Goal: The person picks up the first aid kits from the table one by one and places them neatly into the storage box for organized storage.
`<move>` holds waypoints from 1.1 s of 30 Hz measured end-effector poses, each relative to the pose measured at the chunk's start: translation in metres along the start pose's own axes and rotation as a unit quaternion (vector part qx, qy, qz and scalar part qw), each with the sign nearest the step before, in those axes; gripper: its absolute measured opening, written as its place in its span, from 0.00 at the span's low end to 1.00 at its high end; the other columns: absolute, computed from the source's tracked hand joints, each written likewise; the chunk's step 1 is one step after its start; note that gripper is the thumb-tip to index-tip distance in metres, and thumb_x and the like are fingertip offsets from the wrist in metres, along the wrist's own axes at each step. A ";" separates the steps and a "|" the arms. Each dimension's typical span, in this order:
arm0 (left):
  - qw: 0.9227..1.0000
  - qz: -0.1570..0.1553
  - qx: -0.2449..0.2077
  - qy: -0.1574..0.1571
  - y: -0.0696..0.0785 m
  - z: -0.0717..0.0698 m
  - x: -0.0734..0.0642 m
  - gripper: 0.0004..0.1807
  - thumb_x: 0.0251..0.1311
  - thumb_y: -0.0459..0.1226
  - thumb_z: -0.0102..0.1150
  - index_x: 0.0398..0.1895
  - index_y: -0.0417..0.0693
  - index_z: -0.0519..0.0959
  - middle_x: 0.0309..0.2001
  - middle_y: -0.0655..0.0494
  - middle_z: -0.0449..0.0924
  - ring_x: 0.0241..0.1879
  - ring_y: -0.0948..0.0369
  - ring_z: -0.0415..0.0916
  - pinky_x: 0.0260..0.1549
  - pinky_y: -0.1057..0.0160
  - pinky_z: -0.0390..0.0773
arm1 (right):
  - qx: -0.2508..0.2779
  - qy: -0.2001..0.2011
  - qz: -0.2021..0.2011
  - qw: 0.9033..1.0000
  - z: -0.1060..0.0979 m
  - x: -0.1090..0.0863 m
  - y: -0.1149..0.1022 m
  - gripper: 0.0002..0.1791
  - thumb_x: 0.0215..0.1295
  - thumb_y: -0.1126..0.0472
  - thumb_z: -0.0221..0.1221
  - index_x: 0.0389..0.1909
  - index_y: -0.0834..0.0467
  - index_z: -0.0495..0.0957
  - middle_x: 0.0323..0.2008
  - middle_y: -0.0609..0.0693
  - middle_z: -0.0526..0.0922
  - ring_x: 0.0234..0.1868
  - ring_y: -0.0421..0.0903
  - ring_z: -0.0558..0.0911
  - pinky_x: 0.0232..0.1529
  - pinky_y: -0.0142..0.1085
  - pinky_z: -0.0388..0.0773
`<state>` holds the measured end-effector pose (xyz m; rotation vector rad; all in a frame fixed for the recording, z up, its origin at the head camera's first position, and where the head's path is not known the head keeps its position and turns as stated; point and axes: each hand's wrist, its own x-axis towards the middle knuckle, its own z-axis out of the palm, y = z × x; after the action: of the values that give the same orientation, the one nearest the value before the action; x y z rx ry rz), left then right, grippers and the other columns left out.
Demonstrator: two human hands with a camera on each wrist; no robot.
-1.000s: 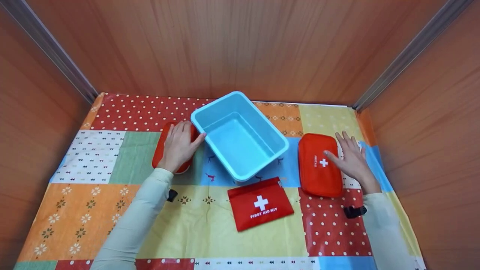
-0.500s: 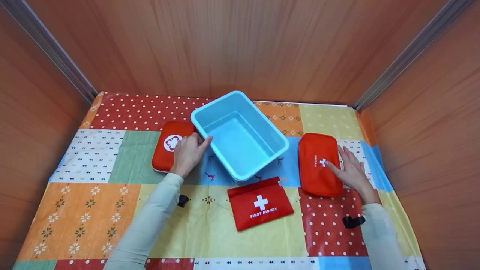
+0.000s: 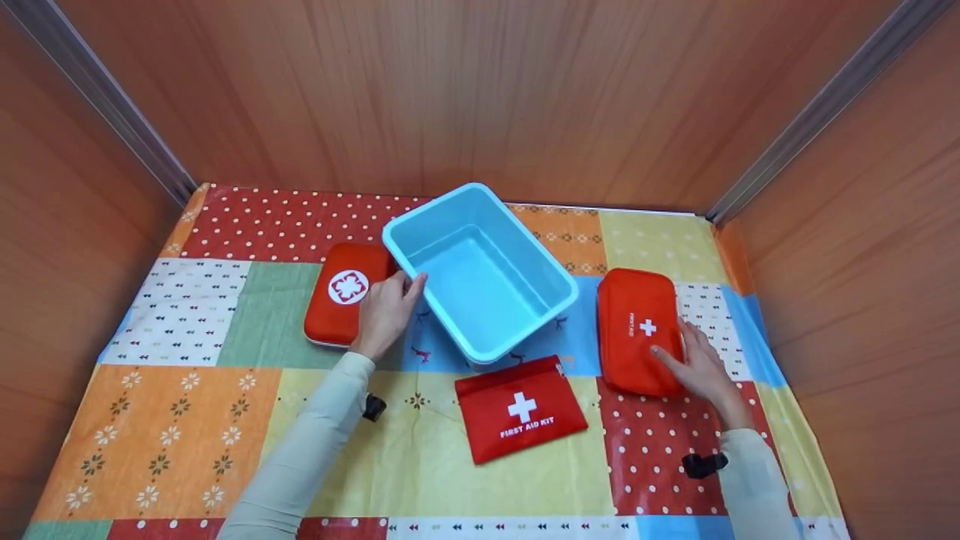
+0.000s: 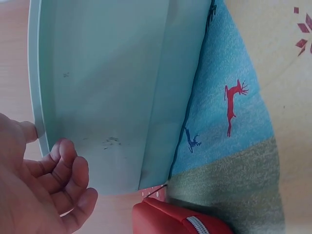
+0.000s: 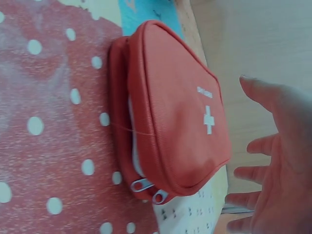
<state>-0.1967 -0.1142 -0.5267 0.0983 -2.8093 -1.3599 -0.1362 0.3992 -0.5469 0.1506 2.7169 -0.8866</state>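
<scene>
Multicoloured patchwork-cloth tabletop point(image 3: 420, 480), rectangular light-blue plastic bin point(image 3: 480, 289) towards its back, left hand point(image 3: 385, 315) with fingers clamped on the rim point(image 4: 34, 73), right hand point(image 3: 703, 367) with fingers apart beside red rounded-rectangular fabric pouch point(image 3: 634, 296)

The bin point(image 3: 480, 285) is plain light blue, with dark scuffs outside. The bag point(image 3: 626, 356) is red with a white cross; its zip pulls point(image 5: 142, 185) are silver-grey. The pouch point(image 3: 523, 420) is red, white-lettered. The case point(image 3: 331, 313) is red with a white disc. The tablecloth point(image 3: 427, 472) is multicoloured patchwork, including white-dotted red squares.
</scene>
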 end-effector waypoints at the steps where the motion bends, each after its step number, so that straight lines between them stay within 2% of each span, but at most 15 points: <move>1: 1.000 0.000 0.003 0.001 0.000 0.000 0.000 0.22 0.68 0.58 0.49 0.43 0.49 0.77 0.27 0.52 0.80 0.29 0.60 0.80 0.37 0.60 0.83 | 0.002 -0.002 0.003 1.000 0.002 -0.001 0.002 0.55 0.64 0.35 0.57 0.78 0.55 0.36 0.74 0.66 0.47 0.69 0.68 0.55 0.58 0.63 0.70; 5: 1.000 0.001 0.007 0.007 0.001 0.001 -0.001 0.22 0.68 0.58 0.49 0.41 0.49 0.77 0.25 0.54 0.77 0.27 0.59 0.78 0.35 0.61 0.82 | 0.015 -0.001 0.012 1.000 0.008 -0.003 0.009 0.55 0.64 0.34 0.55 0.78 0.56 0.36 0.71 0.66 0.51 0.67 0.66 0.58 0.59 0.62 0.70; 11: 1.000 -0.004 0.000 -0.002 0.002 0.001 0.000 0.22 0.68 0.58 0.50 0.43 0.50 0.77 0.28 0.51 0.81 0.30 0.60 0.80 0.39 0.58 0.84 | 0.035 -0.013 0.047 0.998 0.014 -0.005 0.014 0.56 0.65 0.32 0.52 0.77 0.60 0.34 0.68 0.68 0.52 0.65 0.66 0.58 0.61 0.61 0.68; 14: 1.000 -0.005 -0.004 -0.004 0.002 0.001 -0.001 0.21 0.68 0.57 0.50 0.43 0.50 0.77 0.29 0.50 0.81 0.31 0.59 0.81 0.39 0.58 0.84 | 0.046 -0.015 0.061 0.997 0.017 -0.005 0.017 0.55 0.66 0.32 0.51 0.76 0.63 0.37 0.66 0.68 0.54 0.64 0.65 0.60 0.61 0.60 0.69; 21: 1.000 -0.005 0.001 -0.001 0.001 0.002 -0.001 0.22 0.68 0.57 0.50 0.43 0.49 0.77 0.28 0.51 0.80 0.31 0.59 0.81 0.39 0.58 0.83 | 0.095 -0.015 0.074 0.993 0.024 -0.005 0.024 0.42 0.68 0.36 0.53 0.68 0.64 0.55 0.61 0.63 0.68 0.54 0.56 0.75 0.56 0.48 0.77; 24: 1.000 -0.003 0.000 0.000 0.000 0.001 -0.001 0.22 0.68 0.58 0.50 0.44 0.49 0.77 0.29 0.51 0.81 0.33 0.58 0.82 0.40 0.57 0.84 | 0.107 -0.017 0.085 0.991 0.025 -0.005 0.026 0.40 0.69 0.37 0.52 0.65 0.65 0.58 0.58 0.64 0.72 0.50 0.53 0.77 0.54 0.45 0.77; 28: 1.000 -0.001 -0.003 0.001 0.000 0.001 -0.001 0.23 0.67 0.59 0.49 0.44 0.50 0.77 0.29 0.52 0.81 0.34 0.59 0.82 0.42 0.56 0.84 | 0.117 -0.022 0.120 0.986 0.024 -0.004 0.027 0.39 0.69 0.39 0.52 0.63 0.69 0.60 0.54 0.66 0.75 0.45 0.50 0.79 0.49 0.42 0.79; 33: 1.000 -0.003 -0.001 0.004 -0.001 0.001 -0.001 0.25 0.67 0.60 0.48 0.45 0.49 0.77 0.29 0.53 0.80 0.31 0.59 0.80 0.38 0.58 0.84 | 0.136 -0.012 0.160 0.978 0.023 -0.002 0.027 0.37 0.69 0.42 0.55 0.59 0.71 0.60 0.45 0.62 0.76 0.36 0.46 0.77 0.40 0.35 0.78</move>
<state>-0.1952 -0.1135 -0.5282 0.1133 -2.8045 -1.3593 -0.1240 0.4074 -0.5799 0.6083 2.4381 -1.1402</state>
